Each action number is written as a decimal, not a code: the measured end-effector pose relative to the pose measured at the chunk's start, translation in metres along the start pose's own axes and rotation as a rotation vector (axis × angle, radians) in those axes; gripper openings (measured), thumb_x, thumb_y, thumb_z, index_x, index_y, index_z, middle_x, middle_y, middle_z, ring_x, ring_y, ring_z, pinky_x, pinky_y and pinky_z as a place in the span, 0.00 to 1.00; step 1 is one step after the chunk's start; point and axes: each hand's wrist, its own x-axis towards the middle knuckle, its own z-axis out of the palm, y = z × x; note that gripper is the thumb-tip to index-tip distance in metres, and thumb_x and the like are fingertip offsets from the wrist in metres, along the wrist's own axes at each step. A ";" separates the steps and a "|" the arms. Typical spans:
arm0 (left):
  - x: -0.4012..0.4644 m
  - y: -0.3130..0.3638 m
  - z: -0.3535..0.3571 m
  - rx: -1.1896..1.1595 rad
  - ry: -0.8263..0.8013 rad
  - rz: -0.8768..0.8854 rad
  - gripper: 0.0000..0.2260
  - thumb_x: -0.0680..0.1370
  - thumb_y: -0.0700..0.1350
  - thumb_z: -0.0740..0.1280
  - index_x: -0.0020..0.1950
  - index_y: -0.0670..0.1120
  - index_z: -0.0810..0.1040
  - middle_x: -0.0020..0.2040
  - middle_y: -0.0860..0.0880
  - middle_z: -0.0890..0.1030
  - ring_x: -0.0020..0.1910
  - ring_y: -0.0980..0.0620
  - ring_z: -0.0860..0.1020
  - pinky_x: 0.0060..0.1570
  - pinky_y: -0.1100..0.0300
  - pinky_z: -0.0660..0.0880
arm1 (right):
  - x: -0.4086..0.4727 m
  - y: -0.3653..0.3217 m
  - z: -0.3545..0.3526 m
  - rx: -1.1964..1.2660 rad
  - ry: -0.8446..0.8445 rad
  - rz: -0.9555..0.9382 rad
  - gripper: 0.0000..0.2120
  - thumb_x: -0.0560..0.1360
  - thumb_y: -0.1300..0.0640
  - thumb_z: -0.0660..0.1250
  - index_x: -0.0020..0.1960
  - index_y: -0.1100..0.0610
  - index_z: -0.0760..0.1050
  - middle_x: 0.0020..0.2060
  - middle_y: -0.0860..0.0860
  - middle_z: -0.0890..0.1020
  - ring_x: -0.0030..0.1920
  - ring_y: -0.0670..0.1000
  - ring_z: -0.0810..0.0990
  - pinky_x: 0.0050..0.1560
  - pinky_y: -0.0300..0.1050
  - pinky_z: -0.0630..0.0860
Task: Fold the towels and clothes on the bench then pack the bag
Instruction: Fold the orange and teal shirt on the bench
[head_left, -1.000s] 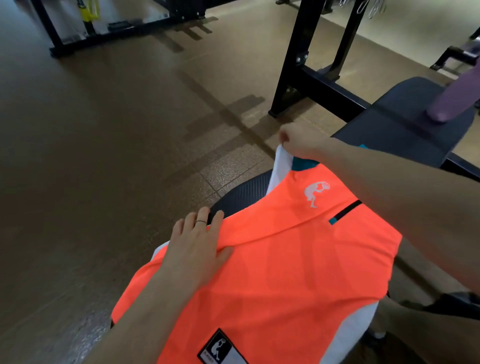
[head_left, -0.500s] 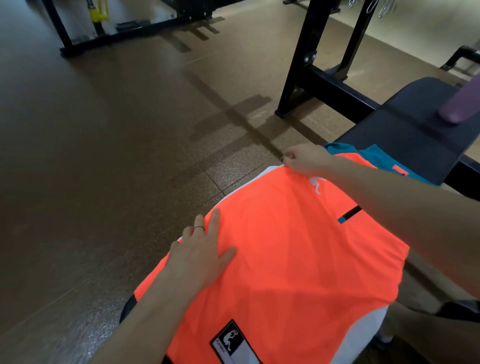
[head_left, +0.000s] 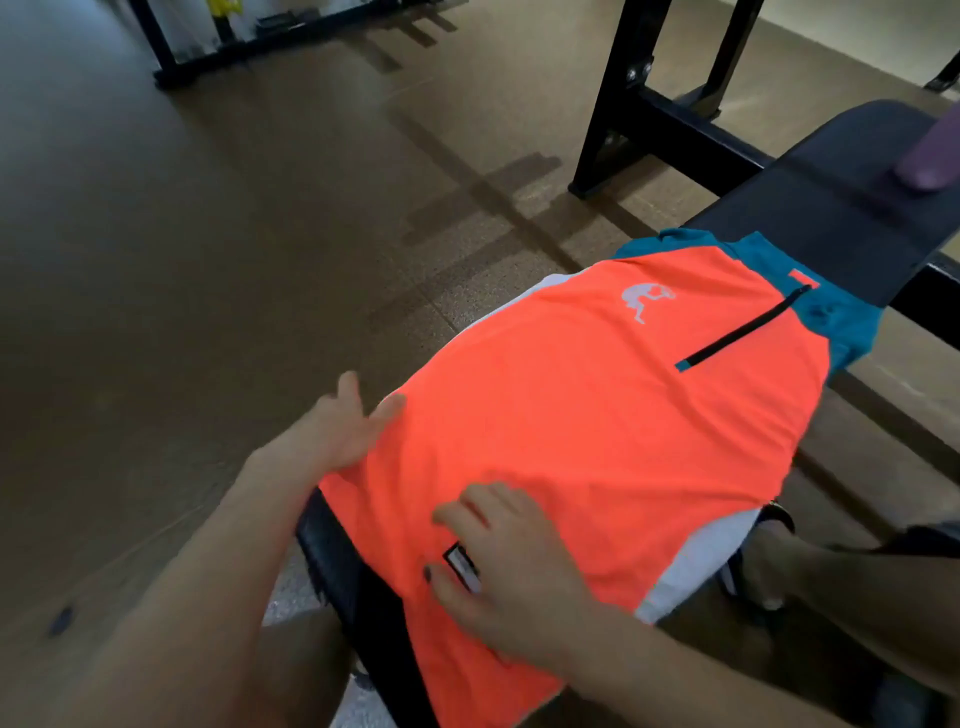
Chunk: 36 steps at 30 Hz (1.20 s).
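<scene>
Your bright orange sports shirt (head_left: 597, 415), made of smooth synthetic fabric with teal shoulders, white side panels, a short black zip line and a small pale printed figure near the chest, lies spread flat along the dark padded table (head_left: 841, 208), its collar end pointing away from you and its hem end hanging over the near edge toward your knees. Your left hand (head_left: 337, 431) rests at the shirt's left edge with fingers straight and spread, the thumb lying on the orange fabric and the other fingertips reaching past the edge; its grip is apart and holds nothing. Your right hand (head_left: 509, 566) presses flat on the lower part of the shirt, fingers lightly bent and laid on the cloth, partly covering a small black-and-white rectangular label (head_left: 460, 566) sewn near the hem; that grip is also apart, not pinching the fabric. Beyond the collar, the far stretch of the table's black pad is bare, and a purple rounded object (head_left: 930, 166) sits at its far right, cut off by the frame so you cannot tell what it is. A black steel frame (head_left: 623, 93) stands on the brown speckled rubber floor (head_left: 208, 260) behind the table. No bag or other container shows in this view, so nothing can be said about its contents.
</scene>
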 end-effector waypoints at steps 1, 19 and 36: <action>0.001 -0.016 -0.002 -0.059 -0.015 -0.076 0.41 0.80 0.67 0.56 0.82 0.41 0.49 0.77 0.33 0.64 0.74 0.37 0.68 0.71 0.50 0.66 | -0.015 -0.020 0.009 -0.014 -0.040 -0.023 0.17 0.72 0.42 0.64 0.54 0.52 0.74 0.45 0.50 0.75 0.48 0.55 0.74 0.47 0.51 0.72; -0.030 -0.042 -0.012 -1.025 -0.058 -0.059 0.04 0.76 0.38 0.71 0.45 0.40 0.76 0.44 0.41 0.78 0.43 0.49 0.81 0.51 0.51 0.81 | -0.016 -0.041 -0.003 0.283 -0.042 0.449 0.09 0.71 0.62 0.63 0.48 0.52 0.69 0.31 0.48 0.74 0.33 0.52 0.71 0.39 0.51 0.66; -0.012 -0.035 -0.006 -0.236 0.139 0.093 0.02 0.73 0.42 0.68 0.41 0.46 0.76 0.41 0.48 0.79 0.43 0.47 0.77 0.41 0.57 0.72 | -0.016 -0.052 -0.001 -0.238 -0.179 0.364 0.21 0.69 0.61 0.66 0.59 0.55 0.63 0.52 0.54 0.73 0.52 0.60 0.77 0.40 0.50 0.64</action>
